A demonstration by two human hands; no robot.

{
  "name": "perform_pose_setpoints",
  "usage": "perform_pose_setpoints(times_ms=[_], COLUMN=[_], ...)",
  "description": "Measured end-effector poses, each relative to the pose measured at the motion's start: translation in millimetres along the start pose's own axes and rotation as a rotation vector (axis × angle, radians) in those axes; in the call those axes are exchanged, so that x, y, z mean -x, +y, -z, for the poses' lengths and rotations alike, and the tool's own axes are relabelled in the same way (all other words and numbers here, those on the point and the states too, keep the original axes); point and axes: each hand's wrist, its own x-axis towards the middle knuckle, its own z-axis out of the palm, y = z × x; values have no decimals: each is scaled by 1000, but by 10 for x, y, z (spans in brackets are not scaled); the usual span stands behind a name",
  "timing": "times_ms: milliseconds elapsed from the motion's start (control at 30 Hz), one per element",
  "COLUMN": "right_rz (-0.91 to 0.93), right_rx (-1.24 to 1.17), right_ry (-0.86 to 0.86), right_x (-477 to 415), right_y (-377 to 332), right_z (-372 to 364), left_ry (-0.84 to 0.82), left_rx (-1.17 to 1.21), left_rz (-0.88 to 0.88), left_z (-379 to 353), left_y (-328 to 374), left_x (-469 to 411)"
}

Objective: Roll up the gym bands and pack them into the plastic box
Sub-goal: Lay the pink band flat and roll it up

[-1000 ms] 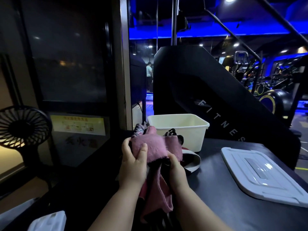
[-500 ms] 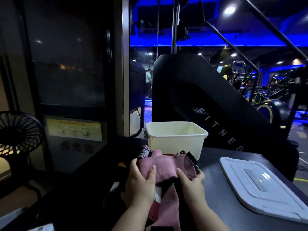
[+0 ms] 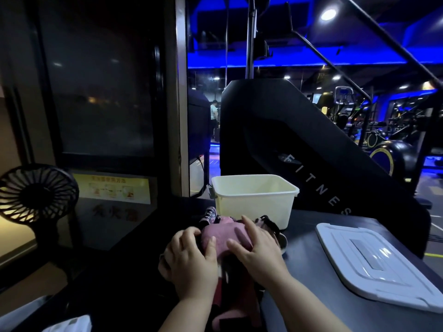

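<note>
A pink fabric gym band [image 3: 224,236] lies partly rolled on the dark table [image 3: 309,279], its loose end trailing toward me between my arms. My left hand [image 3: 191,257] curls its fingers round the left side of the roll. My right hand [image 3: 256,250] lies over the right side with fingers bent onto the fabric. Under and behind the roll sit other bands, dark and patterned [image 3: 210,215]. The cream plastic box [image 3: 254,200] stands open just beyond the bands; I cannot see its bottom.
The box's white lid [image 3: 374,264] lies flat on the table to the right. A small black fan [image 3: 36,192] stands at the left. A black fitness machine [image 3: 299,144] rises right behind the box. A white object [image 3: 69,324] shows at the bottom left.
The pink band has come down from chest height onto the table. My right hand moved from under the band to on top of it. The roll looks tighter.
</note>
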Motion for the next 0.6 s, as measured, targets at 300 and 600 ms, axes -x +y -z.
perform_pose_setpoints(times_ms=[300, 600], right_rz=[-114, -123], right_rx=[138, -182], right_ry=[-67, -50], right_x=[22, 161], right_y=[-7, -20], right_z=[-30, 90], left_ry=[-397, -481], left_rx=[-67, 202], left_rz=[224, 247], left_z=[136, 152], left_y=[51, 70], left_x=[-39, -57])
